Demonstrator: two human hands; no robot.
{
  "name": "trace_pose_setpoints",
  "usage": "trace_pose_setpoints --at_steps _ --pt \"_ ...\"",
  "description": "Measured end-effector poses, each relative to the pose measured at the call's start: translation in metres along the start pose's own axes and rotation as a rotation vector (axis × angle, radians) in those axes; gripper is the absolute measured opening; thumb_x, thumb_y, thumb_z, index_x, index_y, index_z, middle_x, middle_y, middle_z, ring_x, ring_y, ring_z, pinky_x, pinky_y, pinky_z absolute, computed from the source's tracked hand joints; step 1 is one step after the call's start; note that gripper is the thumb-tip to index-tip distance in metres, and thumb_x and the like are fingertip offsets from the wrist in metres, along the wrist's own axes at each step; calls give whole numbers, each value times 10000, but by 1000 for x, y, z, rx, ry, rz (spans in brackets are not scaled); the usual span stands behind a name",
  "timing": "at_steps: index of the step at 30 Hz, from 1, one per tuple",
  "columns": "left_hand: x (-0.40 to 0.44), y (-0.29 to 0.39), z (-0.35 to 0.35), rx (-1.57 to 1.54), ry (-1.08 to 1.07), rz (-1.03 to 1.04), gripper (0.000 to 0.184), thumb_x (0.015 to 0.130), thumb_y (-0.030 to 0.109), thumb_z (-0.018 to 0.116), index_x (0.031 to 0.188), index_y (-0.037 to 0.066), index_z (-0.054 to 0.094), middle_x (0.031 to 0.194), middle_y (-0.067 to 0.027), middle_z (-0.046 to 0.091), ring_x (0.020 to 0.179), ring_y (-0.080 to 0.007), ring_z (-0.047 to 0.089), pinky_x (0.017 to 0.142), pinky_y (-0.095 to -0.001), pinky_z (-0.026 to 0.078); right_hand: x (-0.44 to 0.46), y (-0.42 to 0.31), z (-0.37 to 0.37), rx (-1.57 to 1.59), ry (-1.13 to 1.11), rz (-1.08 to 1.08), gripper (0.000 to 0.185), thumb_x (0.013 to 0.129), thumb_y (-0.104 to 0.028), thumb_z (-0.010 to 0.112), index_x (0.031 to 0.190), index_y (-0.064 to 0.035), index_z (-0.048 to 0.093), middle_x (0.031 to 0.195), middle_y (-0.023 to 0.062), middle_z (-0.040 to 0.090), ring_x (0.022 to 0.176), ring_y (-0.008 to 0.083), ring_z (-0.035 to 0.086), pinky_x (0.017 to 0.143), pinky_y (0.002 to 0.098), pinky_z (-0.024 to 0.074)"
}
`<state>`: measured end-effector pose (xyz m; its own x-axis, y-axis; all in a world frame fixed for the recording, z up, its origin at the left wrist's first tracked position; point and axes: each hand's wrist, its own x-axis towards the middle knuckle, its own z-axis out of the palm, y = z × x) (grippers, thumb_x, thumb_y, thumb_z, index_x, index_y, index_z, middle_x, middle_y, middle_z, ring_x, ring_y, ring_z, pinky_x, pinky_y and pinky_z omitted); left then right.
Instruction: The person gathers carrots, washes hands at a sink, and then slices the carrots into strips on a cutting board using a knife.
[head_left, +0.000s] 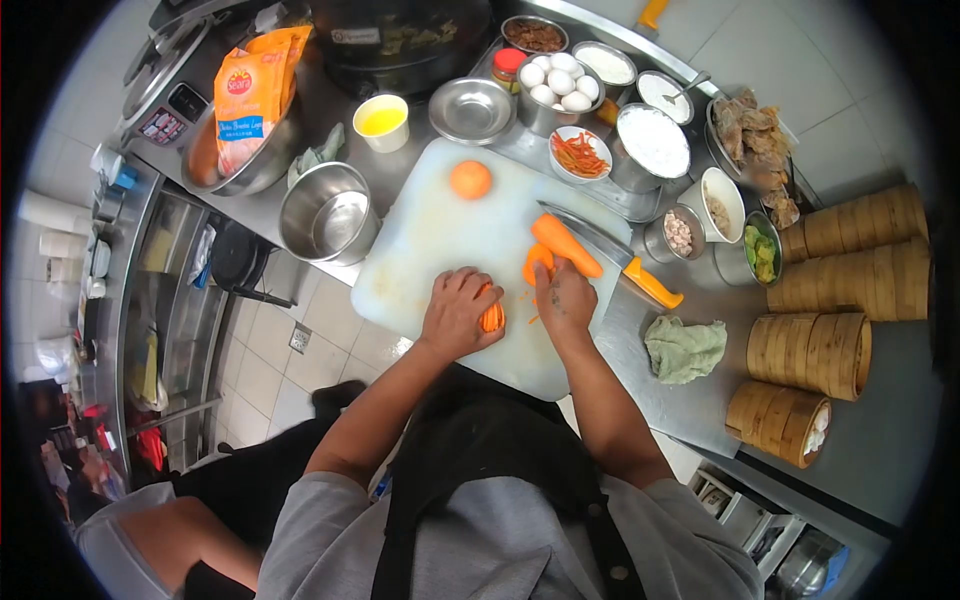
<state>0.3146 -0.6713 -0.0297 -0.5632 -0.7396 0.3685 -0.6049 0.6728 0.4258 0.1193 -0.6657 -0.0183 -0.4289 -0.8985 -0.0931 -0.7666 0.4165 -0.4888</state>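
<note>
On a white cutting board (420, 225), my left hand (458, 312) is closed around a stack of carrot slices (492, 317). To its right, my right hand (566, 303) has its fingers pressed together on a carrot piece (539, 257). Just beyond those fingers lies a larger peeled length of carrot (566, 245). A knife with an orange handle (652, 284) rests across the board's right edge, its blade behind the carrot. A round orange piece (470, 180), whose kind I cannot make out, sits near the board's far edge.
Left of the board stand a steel pot (328, 215) and a cup of yellow liquid (382, 122). Behind are a bowl of carrot strips (580, 154) and a bowl of eggs (560, 82). A green cloth (686, 349) and bamboo steamers (808, 355) lie right. Another person's arm (185, 540) shows lower left.
</note>
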Motion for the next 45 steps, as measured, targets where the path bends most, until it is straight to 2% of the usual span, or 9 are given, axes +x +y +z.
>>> trace_pose_setpoints --at_steps 8,11,14,19,24,25,37,41,45 --pt "0 2 -7 -21 33 12 664 656 620 828 1046 106 669 1111 -85 609 1146 -298 555 1003 -478 379 -8 2 -2 440 -34 -82 229 830 -201 775 944 -26 680 806 119 715 701 232 690 713 353 543" --pt "-1 0 -2 -19 24 -5 638 663 583 831 1063 115 667 1107 -83 609 1138 -298 555 996 -480 380 -22 20 11 504 -384 -10 212 839 -163 772 929 -4 664 797 100 716 700 174 686 680 329 538" --pt "-1 0 -3 -18 -1 -14 598 664 521 837 1071 121 659 1109 -80 608 1133 -293 556 991 -477 384 -39 16 20 804 -449 66 194 872 -159 753 925 9 671 801 86 716 699 147 675 661 329 534" --pt "-1 -1 -1 -28 63 -2 484 682 393 824 1049 135 646 1119 -76 603 1138 -288 557 987 -475 391 -34 22 15 645 -514 -130 249 925 -225 714 967 20 691 827 97 714 740 151 673 689 321 536" --pt "-1 -1 -2 -11 45 2 424 697 334 806 1039 143 643 1129 -78 603 1151 -290 556 992 -475 395 -17 12 -23 39 -150 -346 385 940 -214 668 1243 6 581 989 191 714 867 347 708 768 419 553" --pt "-1 0 -3 -11 35 -4 427 697 334 807 1041 141 642 1129 -77 604 1153 -291 556 993 -473 396 -12 6 -32 10 -240 -288 500 925 -205 665 1341 5 482 1013 217 708 957 379 696 825 462 540" --pt "-1 0 -2 -24 31 -12 443 693 341 814 1043 131 640 1125 -74 606 1158 -293 555 983 -459 405 18 -15 -47 -139 -557 -101 585 694 -354 890 1073 -33 582 1027 156 685 1014 313 673 890 414 504" --pt "-1 0 -3 -30 40 -4 459 692 347 817 1054 128 639 1128 -79 602 1156 -297 553 980 -462 405 16 -9 -38 -167 -472 -220 487 717 -307 880 1010 -34 604 946 134 678 901 311 683 813 399 521" --pt "-3 0 -1 -24 38 -12 478 690 351 821 1071 128 641 1130 -86 600 1153 -303 552 978 -461 404 8 3 -20 272 -445 -175 362 789 -194 837 1022 -11 629 818 104 671 753 229 681 696 348 534"
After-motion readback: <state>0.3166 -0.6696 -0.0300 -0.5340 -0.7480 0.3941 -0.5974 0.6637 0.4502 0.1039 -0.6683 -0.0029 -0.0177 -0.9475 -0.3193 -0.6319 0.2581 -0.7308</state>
